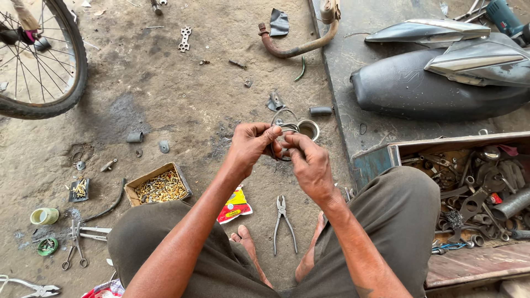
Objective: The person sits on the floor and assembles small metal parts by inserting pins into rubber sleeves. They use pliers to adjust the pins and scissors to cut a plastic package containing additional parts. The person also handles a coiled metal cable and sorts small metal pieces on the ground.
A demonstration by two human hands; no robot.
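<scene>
Both of my hands meet in the middle of the view above the dirt floor. My left hand (249,144) pinches a loop of thin steel wire (284,117) between thumb and fingers. My right hand (309,163) grips the same wire from the other side, its fingers curled around it. A small round metal cup (308,129) shows just behind my fingers; whether it hangs on the wire or lies on the ground I cannot tell. Part of the wire is hidden inside my fingers.
Pliers (284,222) lie on the ground between my knees, beside a red and yellow packet (234,205). A cardboard box of brass screws (160,186) sits left. A bicycle wheel (44,60) stands far left, a black motorcycle seat (441,83) and open toolbox (469,187) right, a rusty bent pipe (298,44) ahead.
</scene>
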